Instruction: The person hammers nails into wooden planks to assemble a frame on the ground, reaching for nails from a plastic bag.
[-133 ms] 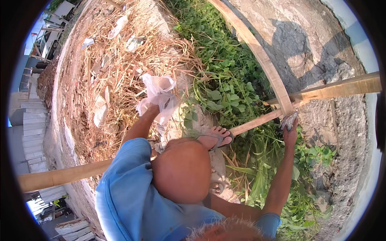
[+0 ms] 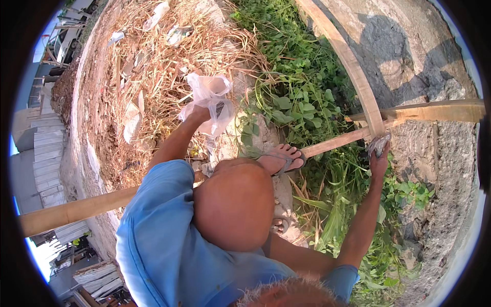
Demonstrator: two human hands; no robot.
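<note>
Shifted in viewpoint only: keep right hand [image 2: 379, 159] snug round grey lump [image 2: 376, 143] at three o'clock, left hand [image 2: 202, 113], grip unclear, within eleven-o'clock plastic bag [image 2: 212, 86].

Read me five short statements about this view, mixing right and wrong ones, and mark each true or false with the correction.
1. The left hand is partly covered by a translucent plastic bag. True.
2. The right hand is empty. False: the right hand grips a greyish object, its kind unclear.
3. Dry straw lies left of the leafy green plants. True.
4. The shirt is red. False: the shirt is blue.
5. The foot nearest the right hand wears a dark sandal. True.
</note>
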